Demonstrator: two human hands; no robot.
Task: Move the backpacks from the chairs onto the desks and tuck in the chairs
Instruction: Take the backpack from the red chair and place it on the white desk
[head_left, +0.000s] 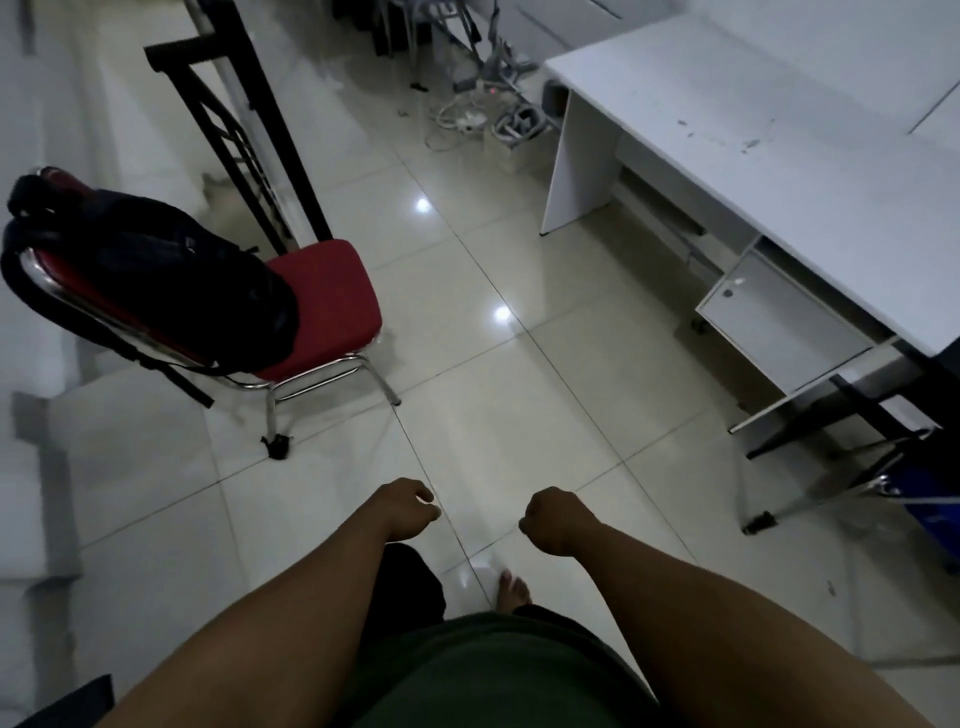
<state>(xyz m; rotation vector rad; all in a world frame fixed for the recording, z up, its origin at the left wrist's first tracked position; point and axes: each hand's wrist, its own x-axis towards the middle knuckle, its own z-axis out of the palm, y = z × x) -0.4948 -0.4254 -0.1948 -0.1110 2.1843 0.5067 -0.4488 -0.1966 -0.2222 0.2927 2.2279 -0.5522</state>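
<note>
1. The left hand (410, 512) is curled into a loose fist with nothing in it, held low over the floor at the end of a bare forearm.
2. The right hand (556, 519) is likewise clenched and empty, level with the left and a little apart from it.
3. Between and below the forearms show a dark green shirt and a bare foot (513, 590) on the tiles.
4. The floor (519, 415) is glossy pale ceramic in large squares with thin dark grout lines, and it mirrors two small bright spots of ceiling light.
5. To the left stands a chair (322, 296) with a padded red fabric seat and a bent chrome tube frame; it is out in the open, well apart from the white desk.
6. A black backpack (171, 265) of soft woven fabric lies slumped on that seat against the backrest, with a strap hanging down past the frame.
7. The desk (779, 156) on the right is smooth white laminate with flat panel legs, a small cabinet door below, and dark scuffs on its top.
8. Behind the chair rises a black metal frame (249, 145) with lattice bars.
9. At the far end a tangle of pale cables (483, 114) lies on the floor beside the desk's end panel.
</note>
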